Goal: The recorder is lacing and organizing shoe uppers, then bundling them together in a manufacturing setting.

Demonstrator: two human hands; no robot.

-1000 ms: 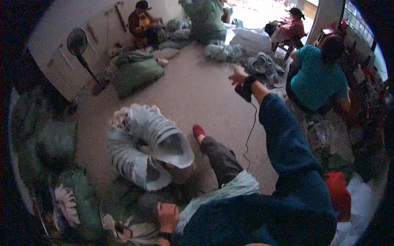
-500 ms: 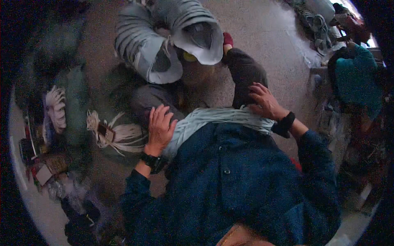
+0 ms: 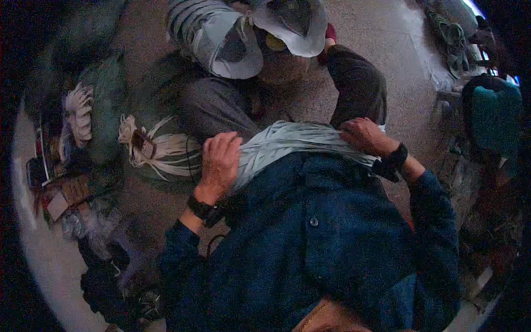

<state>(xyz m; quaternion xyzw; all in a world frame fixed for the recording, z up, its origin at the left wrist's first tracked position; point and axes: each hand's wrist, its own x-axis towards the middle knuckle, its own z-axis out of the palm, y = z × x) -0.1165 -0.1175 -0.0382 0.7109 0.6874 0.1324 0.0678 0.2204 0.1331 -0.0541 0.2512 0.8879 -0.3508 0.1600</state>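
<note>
A thick bundle of pale, flat fabric strips (image 3: 298, 136) lies across my lap, against my dark blue shirt. My left hand (image 3: 218, 161) is at the bundle's left end, with its fingers curled over the strips. At the right end, my right hand (image 3: 367, 137) has its fingers bent down around the strips, near my knee. Ahead of my legs are two rows of nested, pale grey caps (image 3: 235, 52), their openings facing me. Beside my left knee lies a tied bundle of cream strips (image 3: 166, 149) with a brown band around it.
Farther left rests another cream bundle (image 3: 80, 113) on dark green cloth (image 3: 108, 105). Below it are a small box (image 3: 58, 206) and clear plastic wrap (image 3: 102, 216). A person in a teal top (image 3: 495, 119) is at the far right, with more strips (image 3: 451, 41) beyond.
Both hands have gone from spread fingers to fingers curled on the strips. My right hand has come down onto the bundle's end. The view has shifted, so the caps sit higher.
</note>
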